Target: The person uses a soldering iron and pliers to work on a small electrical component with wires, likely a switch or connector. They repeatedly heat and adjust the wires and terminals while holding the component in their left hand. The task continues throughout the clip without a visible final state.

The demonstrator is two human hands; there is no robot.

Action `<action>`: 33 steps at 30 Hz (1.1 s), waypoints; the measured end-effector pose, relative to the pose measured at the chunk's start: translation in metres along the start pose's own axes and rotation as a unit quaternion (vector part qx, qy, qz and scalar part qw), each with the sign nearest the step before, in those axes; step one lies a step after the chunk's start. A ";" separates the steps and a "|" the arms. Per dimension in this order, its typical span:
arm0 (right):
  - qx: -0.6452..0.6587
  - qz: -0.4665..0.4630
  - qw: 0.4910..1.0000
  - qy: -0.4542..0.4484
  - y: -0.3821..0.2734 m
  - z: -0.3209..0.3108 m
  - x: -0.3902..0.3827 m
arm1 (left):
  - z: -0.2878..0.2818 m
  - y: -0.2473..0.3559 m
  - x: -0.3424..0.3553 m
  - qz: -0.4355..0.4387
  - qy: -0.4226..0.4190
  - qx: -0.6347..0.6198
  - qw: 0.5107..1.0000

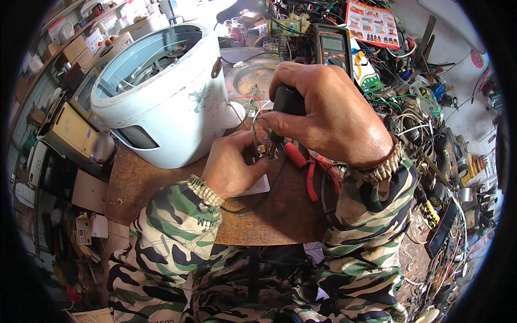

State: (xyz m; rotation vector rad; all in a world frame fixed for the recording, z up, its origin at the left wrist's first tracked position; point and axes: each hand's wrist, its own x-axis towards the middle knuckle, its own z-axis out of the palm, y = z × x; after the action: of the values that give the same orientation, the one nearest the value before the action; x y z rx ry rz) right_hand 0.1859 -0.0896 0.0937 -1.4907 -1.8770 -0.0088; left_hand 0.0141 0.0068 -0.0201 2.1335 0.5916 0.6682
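My left hand point(234, 164) is closed, with thumb and fingers pinching a small electrical part point(262, 149) with metal and yellowish bits, just above the wooden table. Thin red and white wires point(259, 110) rise beside it. Gripped in my right hand point(328, 116) is a thick black-handled screwdriver point(289, 101), pointing down at the small part; its tip is hard to make out. Next to that tip lies a red ribbed handle point(294, 154). Red-handled pliers point(313, 180) rest on the table below my right hand. A white flat piece point(257, 185) lies under my left hand.
A big white appliance tub point(177, 116) stands at the left of the wooden table point(269, 218). Behind my right hand are a multimeter point(332, 46) and a round translucent lid point(247, 75). Tangled cables point(414, 116) and parts crowd the right side. Shelves with boxes point(75, 48) line the left.
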 end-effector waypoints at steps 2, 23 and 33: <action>-0.004 -0.003 1.000 0.002 0.000 0.000 -0.001 | 0.001 -0.006 0.001 -0.013 -0.013 -0.018 1.000; -0.014 0.005 1.000 -0.018 -0.005 -0.004 0.001 | 0.003 -0.004 0.000 -0.020 0.013 -0.005 1.000; -0.018 0.000 1.000 -0.014 -0.003 -0.007 -0.001 | 0.001 -0.015 0.004 0.008 -0.020 -0.054 0.998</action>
State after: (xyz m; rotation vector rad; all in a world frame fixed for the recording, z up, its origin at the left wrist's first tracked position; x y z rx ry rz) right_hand 0.1873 -0.0946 0.0991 -1.5209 -1.9088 -0.0217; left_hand 0.0151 0.0164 -0.0318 2.0474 0.5063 0.6489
